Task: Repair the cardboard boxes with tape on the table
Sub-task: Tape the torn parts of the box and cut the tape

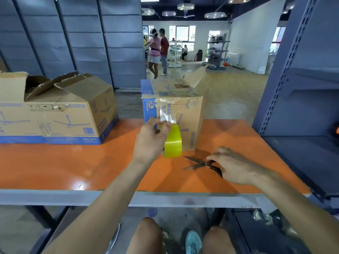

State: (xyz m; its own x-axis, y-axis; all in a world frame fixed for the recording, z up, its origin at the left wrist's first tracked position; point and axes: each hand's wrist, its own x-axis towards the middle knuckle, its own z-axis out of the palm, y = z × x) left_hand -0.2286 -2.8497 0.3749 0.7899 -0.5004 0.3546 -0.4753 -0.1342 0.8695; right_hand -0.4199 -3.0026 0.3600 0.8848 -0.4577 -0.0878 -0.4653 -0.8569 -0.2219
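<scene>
A cardboard box [190, 114] with blue print stands in the middle of the orange table [73, 165], its top flap torn and raised. A clear strip of tape runs from its front face down to a yellow tape roll [173, 142]. My left hand [152, 140] holds that roll upright in front of the box, thumb and fingers pinching near the pulled strip. My right hand [233, 165] lies on the table to the right, its fingers curled round the black handles of open scissors [197, 163].
A larger cardboard box [60, 110] with open flaps lies on the table's left side. A grey metal shelf rack [300, 88] stands close on the right. Grey panels form a wall behind. Two people stand far back in the room.
</scene>
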